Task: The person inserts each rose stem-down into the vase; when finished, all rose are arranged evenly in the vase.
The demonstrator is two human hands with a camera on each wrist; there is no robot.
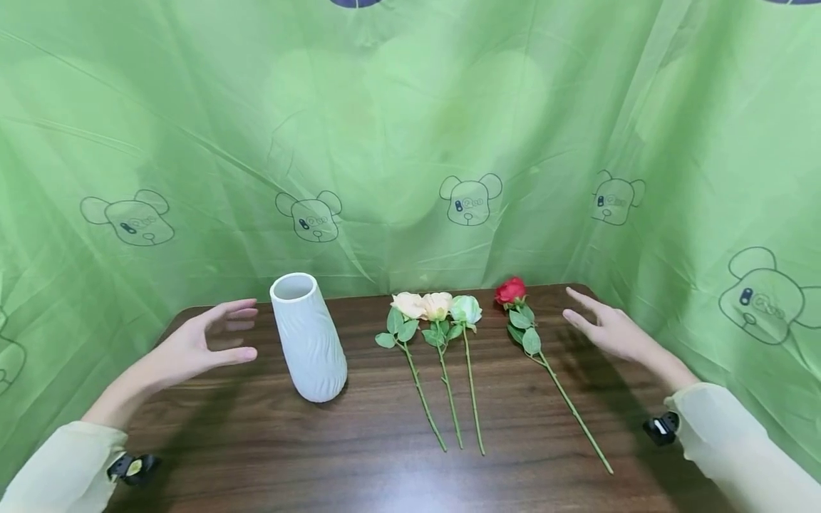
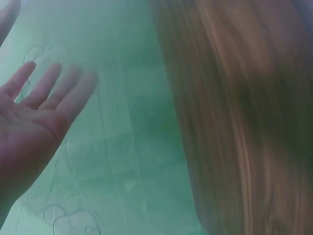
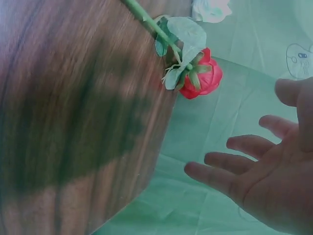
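A white vase [image 1: 311,342] with a rippled surface stands upright on the left half of the table. To its left, apart from it, my left hand [image 1: 202,338] is held with fingers extended and nothing in it; the left wrist view shows the palm [image 2: 32,132]. Right of the vase lie two cream roses [image 1: 408,305] [image 1: 437,306] and a pale green rose [image 1: 466,310], side by side with stems toward me. A red rose [image 1: 511,291] lies farther right. My right hand [image 1: 609,331], beside the red rose [image 3: 210,78], is empty with its fingers spread.
The dark wooden table [image 1: 269,456] has its back edge close to a green curtain [image 1: 398,142] printed with bear outlines. The curtain also hangs at both sides. A small black device is strapped at each sleeve cuff [image 1: 705,410].
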